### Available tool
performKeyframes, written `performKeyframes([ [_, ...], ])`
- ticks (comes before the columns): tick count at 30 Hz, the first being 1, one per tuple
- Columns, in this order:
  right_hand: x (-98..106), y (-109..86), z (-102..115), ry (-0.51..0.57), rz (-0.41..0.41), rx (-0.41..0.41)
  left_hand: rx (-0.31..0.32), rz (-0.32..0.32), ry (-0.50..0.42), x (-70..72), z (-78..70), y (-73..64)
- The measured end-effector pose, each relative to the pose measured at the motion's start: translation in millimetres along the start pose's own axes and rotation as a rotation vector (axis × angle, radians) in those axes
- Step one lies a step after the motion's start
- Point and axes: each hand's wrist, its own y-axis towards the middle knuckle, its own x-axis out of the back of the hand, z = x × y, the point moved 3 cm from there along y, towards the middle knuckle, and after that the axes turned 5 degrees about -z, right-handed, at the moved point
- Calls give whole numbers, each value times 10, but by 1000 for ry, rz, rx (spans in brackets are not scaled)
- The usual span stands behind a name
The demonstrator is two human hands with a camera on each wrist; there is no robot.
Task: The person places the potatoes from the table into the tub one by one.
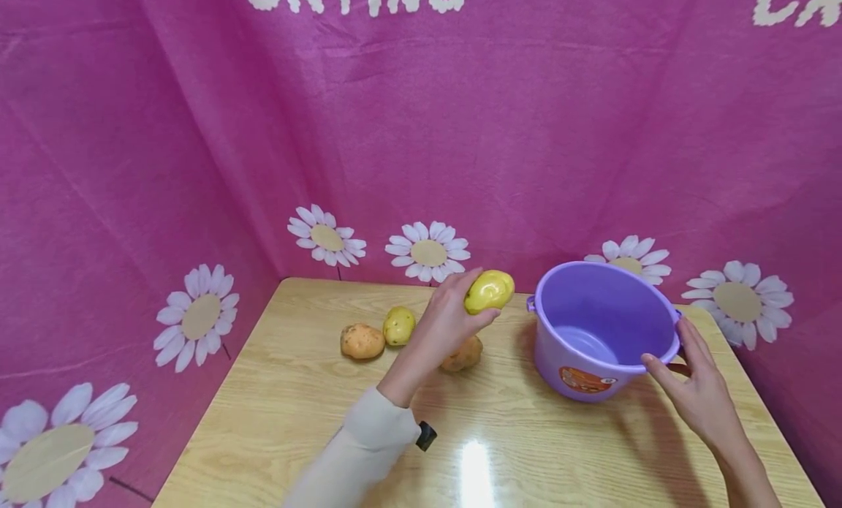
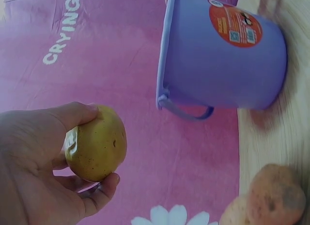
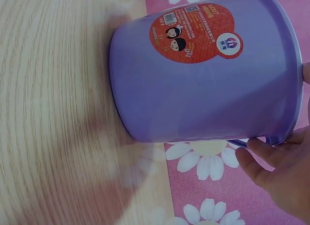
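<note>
My left hand (image 1: 454,300) grips a glossy yellow potato (image 1: 490,292) above the table, left of a purple bucket (image 1: 552,347). In the left wrist view the thumb and fingertips pinch that potato (image 2: 99,145) around its sides. At the bucket's right side my right hand (image 1: 700,384) holds the rim, its thumb on the near edge. The right wrist view shows fingers (image 3: 261,157) by the handle mount. Inside the bucket only its bare floor shows. On the table lie a tan potato (image 1: 362,341), a yellow potato (image 1: 398,326) and a brown potato (image 1: 463,354), the last partly hidden by my left arm.
The light wooden table (image 1: 263,420) ends at a pink cloth backdrop (image 1: 460,150) with white daisies. An orange label (image 1: 585,381) is stuck on the bucket's near side. A small black piece (image 1: 426,436) shows at my left sleeve.
</note>
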Motion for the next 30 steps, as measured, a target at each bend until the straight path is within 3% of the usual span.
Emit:
performKeyframes([
  [4,-4,-5,-5,0,3,-8,-17,7,-5,-94,-103,39],
  [11,-9,-3,-13,7,1,-5,27,50,-26,-287,-259,114],
  [16,-21,5,-16,19,-6,-16,12,73,-31,-434,-367,182],
  [30,-25,-11,10,30,-3,-32,0,109,38,-841,-649,311],
])
